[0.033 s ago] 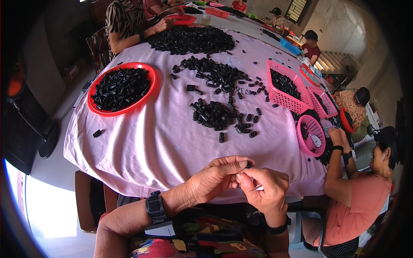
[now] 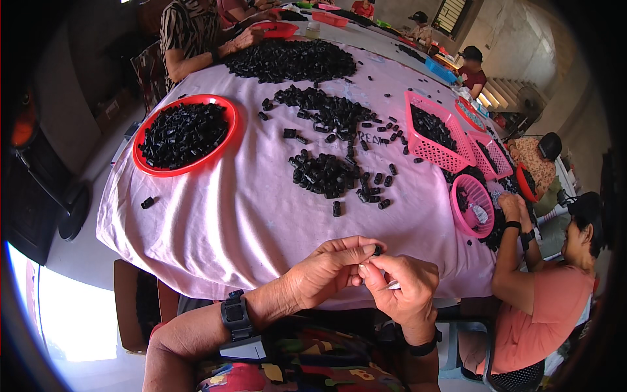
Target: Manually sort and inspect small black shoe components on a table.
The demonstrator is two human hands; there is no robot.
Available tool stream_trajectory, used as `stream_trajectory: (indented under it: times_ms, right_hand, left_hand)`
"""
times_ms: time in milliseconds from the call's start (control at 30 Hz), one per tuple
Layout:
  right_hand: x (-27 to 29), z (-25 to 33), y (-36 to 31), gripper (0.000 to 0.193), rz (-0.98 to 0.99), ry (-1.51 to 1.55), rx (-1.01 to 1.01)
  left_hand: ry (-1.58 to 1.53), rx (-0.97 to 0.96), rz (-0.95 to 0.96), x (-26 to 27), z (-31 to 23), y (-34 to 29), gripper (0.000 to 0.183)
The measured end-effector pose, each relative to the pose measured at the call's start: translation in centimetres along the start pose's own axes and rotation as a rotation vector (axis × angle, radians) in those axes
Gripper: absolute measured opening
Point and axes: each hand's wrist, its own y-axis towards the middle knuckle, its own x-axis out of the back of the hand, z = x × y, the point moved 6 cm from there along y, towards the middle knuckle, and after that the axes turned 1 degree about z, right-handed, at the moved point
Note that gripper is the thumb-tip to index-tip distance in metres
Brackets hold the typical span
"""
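Note:
My left hand [image 2: 333, 269] pinches a small black cylindrical part [image 2: 377, 250] between thumb and fingers, just over the near edge of the table. Closed beside it, my right hand [image 2: 406, 284] grips a thin whitish tool [image 2: 393, 285], most of it hidden by the fingers. Both hands' fingertips meet at the black part. Beyond them on the pink cloth [image 2: 261, 228] lies a small heap of similar black parts [image 2: 320, 173], with several loose ones at its right side.
At left stands a red round tray [image 2: 234, 134] full of black parts. Larger piles [image 2: 290, 62] lie farther back. To the right are a pink rectangular basket [image 2: 450, 153] and a pink round basket [image 2: 457, 219]. A co-worker in a salmon shirt [image 2: 542, 294] sits close at right.

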Motion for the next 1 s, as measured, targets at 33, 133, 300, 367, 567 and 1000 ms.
stream_trajectory:
  times_ms: [33,133,300,367,567,1000]
  right_hand:
    - [0.0,0.0,0.0,0.019,0.004,-0.001,0.0]
    - [-0.2,-0.3,0.3,0.018,0.014,-0.01,0.006]
    - [-0.6,-0.4,0.3,0.016,0.04,0.012,-0.01]
    - [-0.7,-0.4,0.4,0.015,0.034,0.037,-0.026]
    - [-0.2,-0.2,0.5,0.016,0.038,0.008,0.023]
    - [0.7,0.9,0.4,0.014,0.001,0.018,0.076]
  left_hand:
    - [-0.004,-0.001,0.004,0.0,0.0,0.0,0.031]
    - [-0.002,-0.007,0.019,0.1,-0.2,0.4,0.031]
    - [-0.01,-0.011,0.042,0.1,-0.1,0.3,0.031]
    - [-0.007,-0.017,0.031,0.2,-0.1,0.3,0.031]
    - [-0.012,-0.017,0.046,-0.2,-0.5,0.2,0.031]
    - [-0.03,-0.021,0.099,-1.0,-0.9,-0.1,0.028]
